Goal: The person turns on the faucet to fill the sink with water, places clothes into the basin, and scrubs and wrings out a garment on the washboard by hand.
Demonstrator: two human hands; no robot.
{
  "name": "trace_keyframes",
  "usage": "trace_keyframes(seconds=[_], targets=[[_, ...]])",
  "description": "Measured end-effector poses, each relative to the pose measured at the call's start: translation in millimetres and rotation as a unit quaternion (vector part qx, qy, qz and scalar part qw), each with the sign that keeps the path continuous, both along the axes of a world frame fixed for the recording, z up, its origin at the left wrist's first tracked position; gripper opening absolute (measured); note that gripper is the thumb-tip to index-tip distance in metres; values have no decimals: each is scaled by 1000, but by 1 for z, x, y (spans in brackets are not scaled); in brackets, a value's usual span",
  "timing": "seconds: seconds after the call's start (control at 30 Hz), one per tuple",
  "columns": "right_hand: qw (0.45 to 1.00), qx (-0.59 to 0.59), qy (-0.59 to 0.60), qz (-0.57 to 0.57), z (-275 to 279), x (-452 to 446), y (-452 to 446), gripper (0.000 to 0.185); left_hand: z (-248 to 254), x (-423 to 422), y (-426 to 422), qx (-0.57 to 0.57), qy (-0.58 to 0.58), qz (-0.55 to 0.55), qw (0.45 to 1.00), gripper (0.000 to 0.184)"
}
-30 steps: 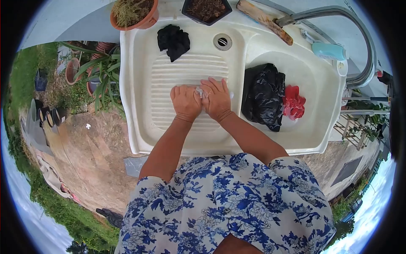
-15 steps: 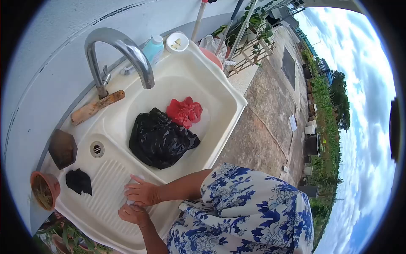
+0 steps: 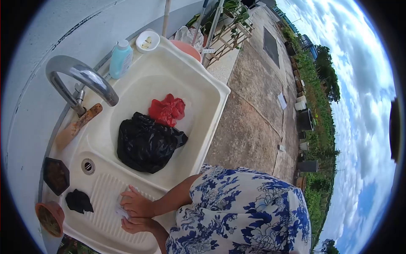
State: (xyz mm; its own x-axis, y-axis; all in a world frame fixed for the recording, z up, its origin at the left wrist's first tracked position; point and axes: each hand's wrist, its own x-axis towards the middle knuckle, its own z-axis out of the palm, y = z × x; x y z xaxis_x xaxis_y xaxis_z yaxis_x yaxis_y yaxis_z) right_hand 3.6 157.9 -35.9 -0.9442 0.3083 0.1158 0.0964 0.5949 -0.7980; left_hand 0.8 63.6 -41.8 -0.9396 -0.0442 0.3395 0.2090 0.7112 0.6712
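My right hand (image 3: 138, 204) lies with its fingers stretched over a small, wet-looking white cloth (image 3: 122, 211). Just below it in the view, my left hand (image 3: 137, 225) is on the same cloth, its fingers partly bent. Both press the cloth against the ribbed washboard (image 3: 103, 203) moulded into a cream sink (image 3: 213, 111). Most of the cloth is hidden under the hands. A crumpled black cloth (image 3: 79, 201) rests on the washboard's far side. In the basin lie a shiny black bundle (image 3: 146, 144) and a crumpled red item (image 3: 167, 111).
A curved metal tap (image 3: 80, 72) overhangs the basin. Along the rim stand a wooden-handled brush (image 3: 78, 127), a light blue bottle (image 3: 121, 59), a white bowl (image 3: 147, 41), a dark hexagonal pot (image 3: 56, 175) and a terracotta pot (image 3: 50, 218). A concrete path (image 3: 253, 106) runs alongside.
The camera view has tilted, shifting the sink down and left. My hands have moved slightly over the washboard with the white cloth, and my left fingers look more extended.
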Motion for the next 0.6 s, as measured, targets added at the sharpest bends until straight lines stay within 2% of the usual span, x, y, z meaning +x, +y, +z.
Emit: trace_keyframes(seconds=[0.03,0.07,0.13,0.2,0.27,0.4,0.57,0.6], targets=[[997,9,68,37,-10,-4,1,16,5,-2,5,-30,39,-9,999,40],[998,15,63,27,-11,-11,8,16,6,-7,10,-56,74,-18,996,39],[995,0,91,29,-12,-18,3,14,-1,-19,-2,-62,29,-51,996,37],[996,9,79,30,-12,-25,5,14,-7,-30,-6,-57,0,-81,995,35],[997,16,75,32,-17,-30,0,13,-2,-39,-8,-69,-96,-68,991,32],[999,23,35,16,-16,-36,-2,15,-10,-50,-12,-97,-109,-75,986,32],[998,45,-15,45,-9,-40,5,18,-6,-51,-5,-103,-150,-31,983,47],[998,42,-23,46,-6,-41,7,18,-7,-53,-7,-124,-157,-58,978,45]])
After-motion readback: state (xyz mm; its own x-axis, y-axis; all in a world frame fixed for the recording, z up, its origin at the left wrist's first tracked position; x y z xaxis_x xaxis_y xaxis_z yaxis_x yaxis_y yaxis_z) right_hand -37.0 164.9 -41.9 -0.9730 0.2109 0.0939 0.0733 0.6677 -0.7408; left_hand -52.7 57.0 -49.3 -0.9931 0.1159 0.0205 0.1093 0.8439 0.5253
